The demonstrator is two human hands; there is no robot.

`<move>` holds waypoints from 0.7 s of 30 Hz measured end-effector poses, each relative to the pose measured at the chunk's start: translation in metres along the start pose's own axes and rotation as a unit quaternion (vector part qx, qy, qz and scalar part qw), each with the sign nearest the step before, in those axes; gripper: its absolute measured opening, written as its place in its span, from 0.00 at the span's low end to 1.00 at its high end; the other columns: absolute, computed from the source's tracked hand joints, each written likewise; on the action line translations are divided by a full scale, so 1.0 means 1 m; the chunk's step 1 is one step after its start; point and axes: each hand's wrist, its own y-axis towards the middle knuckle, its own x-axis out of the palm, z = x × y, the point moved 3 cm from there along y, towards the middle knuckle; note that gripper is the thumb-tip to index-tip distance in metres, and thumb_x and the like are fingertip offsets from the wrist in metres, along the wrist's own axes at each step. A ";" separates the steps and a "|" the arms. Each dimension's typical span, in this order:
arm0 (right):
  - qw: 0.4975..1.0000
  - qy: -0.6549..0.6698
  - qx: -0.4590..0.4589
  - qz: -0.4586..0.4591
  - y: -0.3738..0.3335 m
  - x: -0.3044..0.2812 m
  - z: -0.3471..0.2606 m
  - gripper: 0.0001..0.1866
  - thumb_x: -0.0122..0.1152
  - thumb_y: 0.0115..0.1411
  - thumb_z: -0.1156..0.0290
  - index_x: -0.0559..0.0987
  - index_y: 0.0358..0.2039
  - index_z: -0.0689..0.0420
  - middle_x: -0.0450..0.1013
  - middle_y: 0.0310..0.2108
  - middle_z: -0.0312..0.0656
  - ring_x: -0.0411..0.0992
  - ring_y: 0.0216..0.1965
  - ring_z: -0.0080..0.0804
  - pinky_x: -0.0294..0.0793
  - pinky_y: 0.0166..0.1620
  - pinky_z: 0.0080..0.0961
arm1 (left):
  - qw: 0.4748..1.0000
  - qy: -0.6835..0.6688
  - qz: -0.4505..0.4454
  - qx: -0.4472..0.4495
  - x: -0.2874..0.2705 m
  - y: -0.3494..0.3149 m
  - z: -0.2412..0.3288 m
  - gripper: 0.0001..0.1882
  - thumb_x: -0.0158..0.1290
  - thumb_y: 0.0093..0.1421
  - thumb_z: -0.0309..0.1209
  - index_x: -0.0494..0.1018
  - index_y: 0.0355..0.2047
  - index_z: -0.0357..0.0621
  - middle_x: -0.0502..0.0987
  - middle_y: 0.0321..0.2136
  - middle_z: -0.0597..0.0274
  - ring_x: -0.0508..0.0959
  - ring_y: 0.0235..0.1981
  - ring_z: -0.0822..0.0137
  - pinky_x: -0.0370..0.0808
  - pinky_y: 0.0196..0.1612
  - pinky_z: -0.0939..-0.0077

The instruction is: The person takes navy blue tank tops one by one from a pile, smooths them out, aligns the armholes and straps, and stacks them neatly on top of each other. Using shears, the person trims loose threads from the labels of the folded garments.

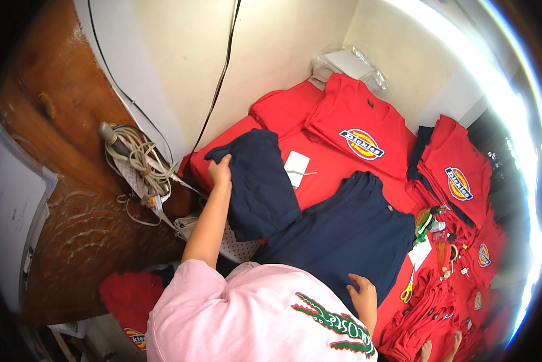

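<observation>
Left hand: fingers closed on the near left edge of a folded navy garment, which lies just to its right. How much of the weight it carries, cannot tell. Right hand: grasping nothing, fingers loosely curled, over the lower part of a navy shirt spread out ahead of it. Contact with the cloth unclear.

The two navy pieces meet between the hands; whether one overlaps the other is hard to tell. Beyond the left hand, past the folded piece, a white card on the red-covered bench. Right of the right hand, yellow scissors.

Handling, my judgement: a one-handed hold at one corner likely lets the soft layers slip; support under the far edge would keep the fold square. Right palm flat, fingers spread, should smooth the spread shirt without dragging it. Work from the middle outward; leave the scissors clear of the cloth.
</observation>
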 end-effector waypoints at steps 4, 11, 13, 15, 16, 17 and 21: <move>0.996 0.087 -0.007 0.030 0.026 0.002 -0.020 0.35 0.72 0.52 0.82 0.77 0.63 0.55 0.78 0.57 0.47 0.82 0.49 0.40 0.79 0.52 0.34 | 0.962 -0.059 -0.265 0.037 0.088 -0.152 0.129 0.27 0.68 0.60 0.36 0.77 0.49 0.23 0.79 0.32 0.59 0.75 0.35 0.72 0.76 0.42 0.68; 0.970 0.109 -0.135 0.170 0.115 -0.053 -0.095 0.57 0.76 0.47 0.85 0.59 0.77 0.54 0.59 0.75 0.50 0.68 0.68 0.44 0.75 0.60 0.36 | 0.631 -0.118 -0.763 -0.076 0.119 -0.325 0.166 0.17 0.65 0.67 0.29 0.79 0.54 0.35 0.83 0.46 0.68 0.76 0.48 0.80 0.75 0.54 0.78; 0.942 -0.016 -0.262 0.210 0.136 -0.061 -0.120 0.46 0.76 0.50 0.79 0.69 0.71 0.54 0.59 0.75 0.51 0.64 0.71 0.50 0.68 0.67 0.42 | 0.589 -0.085 -0.800 -0.074 0.108 -0.331 0.172 0.19 0.67 0.65 0.27 0.79 0.54 0.34 0.83 0.44 0.70 0.76 0.46 0.81 0.75 0.53 0.79; 0.955 -0.064 -0.274 0.090 0.147 -0.057 -0.129 0.30 0.74 0.54 0.69 0.80 0.59 0.52 0.59 0.75 0.53 0.59 0.74 0.60 0.62 0.72 0.48 | 0.559 -0.081 -0.818 -0.113 0.095 -0.324 0.180 0.18 0.68 0.63 0.26 0.79 0.52 0.33 0.83 0.42 0.71 0.75 0.45 0.82 0.75 0.51 0.79; 0.953 -0.024 -0.296 0.053 0.151 -0.047 -0.124 0.30 0.73 0.54 0.69 0.79 0.59 0.53 0.61 0.74 0.53 0.59 0.74 0.61 0.61 0.72 0.49 | 0.550 -0.092 -0.820 -0.129 0.089 -0.316 0.181 0.16 0.69 0.62 0.24 0.80 0.49 0.34 0.83 0.40 0.71 0.75 0.42 0.84 0.75 0.48 0.81; 0.948 0.017 -0.316 0.014 0.156 -0.033 -0.116 0.30 0.73 0.54 0.69 0.79 0.59 0.54 0.62 0.73 0.54 0.59 0.74 0.62 0.61 0.73 0.49 | 0.544 -0.111 -0.817 -0.156 0.084 -0.310 0.185 0.15 0.69 0.61 0.23 0.81 0.47 0.34 0.82 0.38 0.71 0.75 0.41 0.84 0.75 0.46 0.82; 0.904 0.348 -0.244 -0.046 0.159 0.026 -0.142 0.28 0.74 0.53 0.69 0.78 0.55 0.57 0.71 0.67 0.53 0.63 0.73 0.50 0.62 0.73 0.43 | 0.550 -0.083 -0.823 -0.117 0.069 -0.304 0.175 0.17 0.70 0.61 0.26 0.81 0.50 0.35 0.83 0.40 0.68 0.78 0.42 0.79 0.76 0.49 0.79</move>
